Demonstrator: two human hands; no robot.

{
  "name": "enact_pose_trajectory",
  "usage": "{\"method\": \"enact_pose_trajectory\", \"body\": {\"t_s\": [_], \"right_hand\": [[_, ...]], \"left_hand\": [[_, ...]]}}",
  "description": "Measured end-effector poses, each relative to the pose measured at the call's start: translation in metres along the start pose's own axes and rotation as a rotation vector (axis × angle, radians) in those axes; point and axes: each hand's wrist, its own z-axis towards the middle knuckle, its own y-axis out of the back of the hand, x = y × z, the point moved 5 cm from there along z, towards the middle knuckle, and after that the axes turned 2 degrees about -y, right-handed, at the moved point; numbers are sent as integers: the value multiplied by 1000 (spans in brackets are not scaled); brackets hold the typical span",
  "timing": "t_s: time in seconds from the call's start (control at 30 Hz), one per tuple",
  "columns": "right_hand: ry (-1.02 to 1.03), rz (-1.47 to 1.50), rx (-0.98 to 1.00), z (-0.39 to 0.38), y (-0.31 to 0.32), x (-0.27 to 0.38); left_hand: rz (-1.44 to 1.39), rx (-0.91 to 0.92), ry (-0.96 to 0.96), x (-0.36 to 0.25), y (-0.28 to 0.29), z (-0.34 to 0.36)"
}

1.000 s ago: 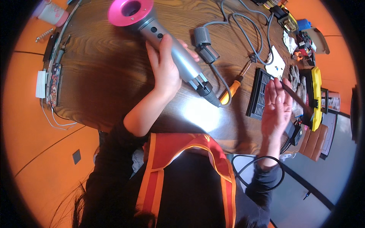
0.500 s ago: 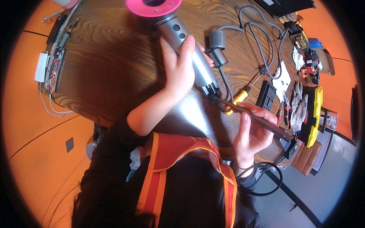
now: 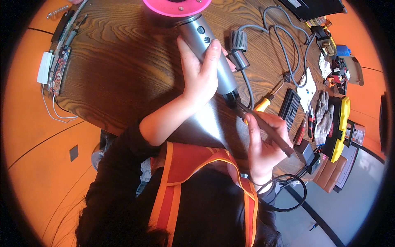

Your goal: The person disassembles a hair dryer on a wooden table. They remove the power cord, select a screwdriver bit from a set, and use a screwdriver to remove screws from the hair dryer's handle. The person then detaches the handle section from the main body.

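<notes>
A hair dryer with a grey handle (image 3: 212, 57) and a pink ring head (image 3: 177, 8) lies slantwise, partly cut off at the top edge. My left hand (image 3: 201, 74) is wrapped round the handle, thumb on top. At the handle's lower end, dark inner parts (image 3: 231, 99) are exposed. My right hand (image 3: 267, 142) is closed on a dark slim tool (image 3: 267, 128), whose narrow tip is at those parts; I cannot tell its exact kind. Beside the handle, a perforated grey filter cage (image 3: 238, 41) and a grey sleeve (image 3: 240, 60) sit on the cord.
Right of the hands lie a yellow-handled screwdriver (image 3: 263, 104), a black slotted piece (image 3: 289, 108), pliers (image 3: 310, 119), work gloves (image 3: 323, 117) and a yellow-black case (image 3: 340, 129). The grey cord (image 3: 290, 43) loops at the back right. A patterned strip (image 3: 59, 76) with wires stands at the left edge.
The dryer, with my left hand on it, has shifted slightly right and down in view. My right hand has tilted the tool more steeply, its tip now up against the handle's end.
</notes>
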Motion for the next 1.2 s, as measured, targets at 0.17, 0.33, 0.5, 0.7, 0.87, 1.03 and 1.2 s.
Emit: {"method": "enact_pose_trajectory", "body": {"t_s": [0.17,0.33,0.5,0.7,0.87,1.03,1.2], "right_hand": [[37,9,164,5,-9,2],[97,25,197,11,-5,0],[36,16,-46,0,-1,-6],[183,64,172,2,-12,-11],[177,136,255,9,-6,-15],[-71,36,46,-8,1,-21],[-72,47,283,-6,-6,-25]], "left_hand": [[32,18,-5,0,1,3],[127,42,-33,-1,-2,0],[145,43,-28,0,-3,-3],[92,35,-45,0,0,0],[62,24,-56,1,-1,-2],[68,28,-51,1,-2,-2],[112,66,-71,0,-3,-3]]}}
